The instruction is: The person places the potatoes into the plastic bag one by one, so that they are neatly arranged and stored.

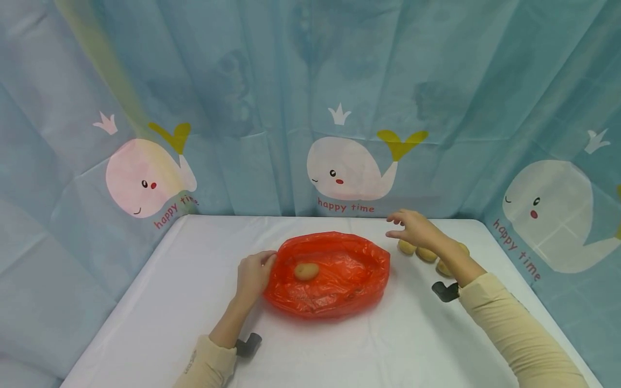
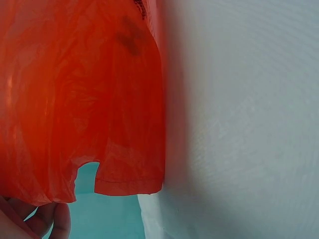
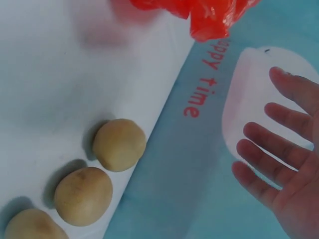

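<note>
A red plastic bag point(image 1: 335, 307) lies with its mouth spread wide, and one potato point(image 1: 306, 271) rests inside it. At the bag's left rim, my left hand point(image 1: 252, 276) pinches the plastic; in the left wrist view its curled fingers point(image 2: 61, 221) show at the edge of the bag. To the right of the bag, my right hand point(image 1: 413, 227) is raised with spread fingers and holds nothing. Several potatoes point(image 1: 427, 255) lie just beside and below it, partly hidden by the forearm. The right wrist view shows the nearest potato point(image 3: 119, 145) apart from the fingers.
The bag and potatoes are on a white-covered table point(image 1: 194, 291). Behind it and at both sides hang blue curtains point(image 1: 252, 161) printed with whales. A dark wrist-camera piece point(image 1: 249, 345) sticks out by the left wrist, another camera piece point(image 1: 444, 291) by the right.
</note>
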`<state>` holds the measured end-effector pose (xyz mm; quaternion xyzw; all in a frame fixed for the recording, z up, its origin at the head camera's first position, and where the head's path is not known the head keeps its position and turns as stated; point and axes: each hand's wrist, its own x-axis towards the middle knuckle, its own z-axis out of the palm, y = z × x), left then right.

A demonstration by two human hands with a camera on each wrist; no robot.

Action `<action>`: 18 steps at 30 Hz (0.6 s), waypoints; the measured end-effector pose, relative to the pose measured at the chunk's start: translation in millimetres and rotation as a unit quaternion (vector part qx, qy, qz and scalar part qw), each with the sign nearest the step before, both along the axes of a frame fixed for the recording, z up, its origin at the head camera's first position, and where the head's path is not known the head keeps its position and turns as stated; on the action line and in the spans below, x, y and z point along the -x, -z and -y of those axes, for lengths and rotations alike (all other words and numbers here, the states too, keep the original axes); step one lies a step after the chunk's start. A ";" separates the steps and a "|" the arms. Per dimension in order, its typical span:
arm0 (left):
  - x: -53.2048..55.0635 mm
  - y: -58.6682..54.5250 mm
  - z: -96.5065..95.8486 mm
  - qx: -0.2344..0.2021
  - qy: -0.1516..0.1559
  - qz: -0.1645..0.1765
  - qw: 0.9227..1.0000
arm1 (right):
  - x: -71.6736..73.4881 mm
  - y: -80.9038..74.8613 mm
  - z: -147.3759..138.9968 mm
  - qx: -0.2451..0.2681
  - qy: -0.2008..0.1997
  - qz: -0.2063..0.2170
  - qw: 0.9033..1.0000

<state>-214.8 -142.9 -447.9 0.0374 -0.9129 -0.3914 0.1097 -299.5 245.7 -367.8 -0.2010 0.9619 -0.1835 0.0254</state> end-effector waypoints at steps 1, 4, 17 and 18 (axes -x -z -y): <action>0.2 0.3 0.2 0.001 0.000 0.000 1.000 | 0.4 0.7 -1.3 -0.001 0.002 0.003 1.000; 0.3 0.4 0.7 0.003 0.002 0.000 1.000 | 2.5 2.5 -5.0 0.000 0.009 0.010 1.000; -0.2 -0.4 1.2 0.004 0.006 -0.007 1.000 | 13.8 13.9 -21.0 -0.003 0.010 0.018 1.000; -0.4 -0.2 1.2 0.002 0.006 -0.006 1.000 | 14.4 15.7 -22.4 -0.003 0.009 0.018 1.000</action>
